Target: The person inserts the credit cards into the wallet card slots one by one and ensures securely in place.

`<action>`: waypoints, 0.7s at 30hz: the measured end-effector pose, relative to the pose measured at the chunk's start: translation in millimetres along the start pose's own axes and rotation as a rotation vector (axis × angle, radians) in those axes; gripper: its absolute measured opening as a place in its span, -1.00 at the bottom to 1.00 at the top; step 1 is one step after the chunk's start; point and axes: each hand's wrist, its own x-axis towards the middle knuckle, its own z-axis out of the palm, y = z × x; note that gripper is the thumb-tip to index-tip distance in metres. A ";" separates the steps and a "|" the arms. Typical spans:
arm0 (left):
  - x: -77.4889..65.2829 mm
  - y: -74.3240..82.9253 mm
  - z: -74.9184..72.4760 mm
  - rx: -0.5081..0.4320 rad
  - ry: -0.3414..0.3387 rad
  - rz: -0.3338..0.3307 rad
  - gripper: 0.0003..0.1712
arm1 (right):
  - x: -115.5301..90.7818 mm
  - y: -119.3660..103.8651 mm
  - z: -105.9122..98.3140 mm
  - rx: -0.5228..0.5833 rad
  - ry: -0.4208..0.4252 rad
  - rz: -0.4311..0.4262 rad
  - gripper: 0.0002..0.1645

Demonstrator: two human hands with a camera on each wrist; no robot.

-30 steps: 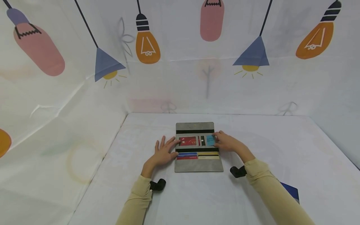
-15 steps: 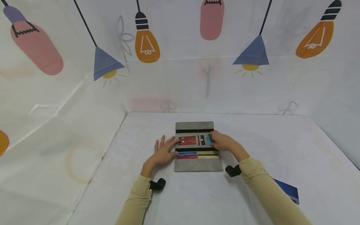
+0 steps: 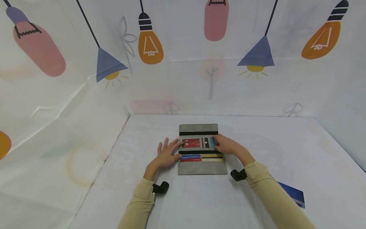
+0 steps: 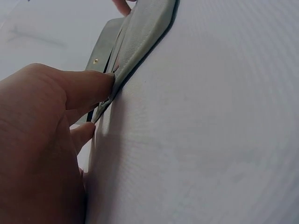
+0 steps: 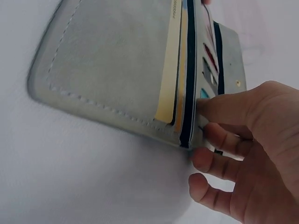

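A grey wallet point(image 3: 202, 170) lies unfolded on the white table, with cards in its slots. A red card point(image 3: 191, 143) shows in a window at its left. My left hand point(image 3: 165, 158) rests at the wallet's left edge, fingers spread; in the left wrist view its thumb point(image 4: 96, 86) touches that edge. At the right edge my right hand point(image 3: 228, 145) pinches a light blue card point(image 3: 212, 143), mostly covered by the fingers. The right wrist view shows the thumb point(image 5: 224, 109) at the pocket beside the blue, with the other fingers bent past the edge.
A dark blue card or booklet point(image 3: 294, 193) lies on the table point(image 3: 200, 203) at the right, partly behind the right sleeve point(image 3: 274, 194). White sheeting point(image 3: 183, 86) printed with lamps stands behind and at the sides.
My right hand has shifted slightly left over the wallet, and less of the light blue card shows. More of the dark blue item is uncovered. The left hand stays put.
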 end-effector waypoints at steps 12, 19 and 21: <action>0.3 0.2 1.7 0.007 0.004 0.002 -0.35 | -14.6 17.2 -0.3 0.020 0.014 0.076 -0.44; 0.1 0.6 1.2 0.014 -0.002 0.006 -0.34 | -37.0 34.6 -1.8 -0.009 0.068 0.081 -0.47; -0.2 0.3 1.6 0.015 -0.002 0.008 -0.34 | -42.9 38.3 -2.0 -0.008 0.076 0.088 -0.47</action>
